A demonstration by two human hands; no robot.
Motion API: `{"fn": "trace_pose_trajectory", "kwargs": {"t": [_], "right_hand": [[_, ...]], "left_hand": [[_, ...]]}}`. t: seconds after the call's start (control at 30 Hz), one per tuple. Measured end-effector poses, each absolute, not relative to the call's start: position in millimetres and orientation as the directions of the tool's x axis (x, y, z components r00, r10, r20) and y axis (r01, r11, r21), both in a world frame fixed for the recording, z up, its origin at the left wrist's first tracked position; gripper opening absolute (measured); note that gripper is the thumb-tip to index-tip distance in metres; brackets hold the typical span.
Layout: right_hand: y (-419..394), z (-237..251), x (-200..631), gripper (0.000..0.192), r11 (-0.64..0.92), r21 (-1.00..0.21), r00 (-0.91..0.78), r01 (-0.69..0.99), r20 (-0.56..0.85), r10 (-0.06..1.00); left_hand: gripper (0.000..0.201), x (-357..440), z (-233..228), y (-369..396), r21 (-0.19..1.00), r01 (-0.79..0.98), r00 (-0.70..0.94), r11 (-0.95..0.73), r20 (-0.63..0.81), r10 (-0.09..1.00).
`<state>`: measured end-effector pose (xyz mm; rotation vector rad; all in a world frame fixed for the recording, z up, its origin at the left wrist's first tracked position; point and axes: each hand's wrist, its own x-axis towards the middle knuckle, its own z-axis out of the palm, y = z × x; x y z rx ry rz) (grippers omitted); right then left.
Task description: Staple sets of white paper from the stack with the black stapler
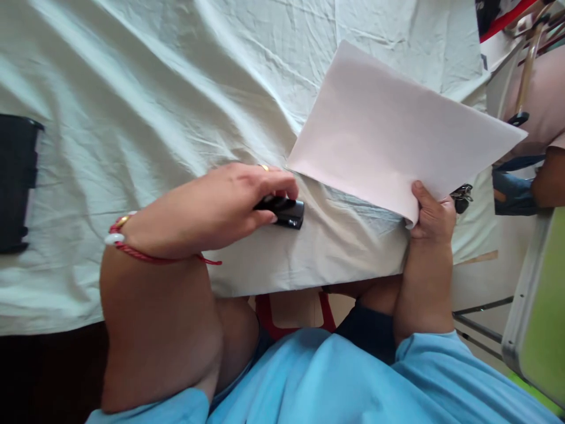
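My left hand (229,200) lies on the white tablecloth (154,106) with thumb and fingers closed around a small glossy black object (286,212), likely a stapler. A red cord bracelet with a white bead circles that wrist. My right hand (432,218) pinches the near corner of a stack of white paper sheets (397,135) and holds it lifted and tilted above the table's right side. A dark object (462,197) pokes out just behind the right hand, partly hidden.
A black tray-like item (15,182) rests on the cloth at the far left. The table's near edge (309,280) runs above my lap. Another person's arm (549,176) and a blue item (512,191) are at the right, beside a green panel (542,306).
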<state>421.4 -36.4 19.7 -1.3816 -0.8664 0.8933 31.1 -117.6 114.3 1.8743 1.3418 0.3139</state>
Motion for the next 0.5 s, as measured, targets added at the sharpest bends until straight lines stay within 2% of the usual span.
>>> {"fn": "trace_pose_trajectory", "kwargs": {"t": [0.1, 0.23, 0.37, 0.5], "right_hand": [[-38.7, 26.0, 422.7, 0.045, 0.0, -1.0, 0.447, -0.02, -0.009, 0.894], [-44.5, 37.6, 425.2, 0.052, -0.024, -0.999, 0.437, -0.043, -0.04, 0.898], [-51.2, 44.0, 425.5, 0.055, -0.091, -0.996, 0.399, -0.022, -0.092, 0.912], [-54.6, 44.1, 422.4, 0.059, -0.134, -0.991, 0.381, -0.022, -0.132, 0.915]], "left_hand": [[0.024, 19.6, 109.6, -118.0, 0.734, 0.679, 0.21, -0.014, -0.175, 0.962], [0.032, 17.0, 111.5, -117.1, 0.709, 0.695, 0.036, 0.12, -0.2, 0.979], [0.042, 20.1, 113.0, -114.3, 0.705, 0.686, -0.004, 0.181, -0.245, 0.97], [0.036, 22.2, 109.2, -111.7, 0.753, 0.631, 0.003, 0.187, -0.243, 0.97]]}}
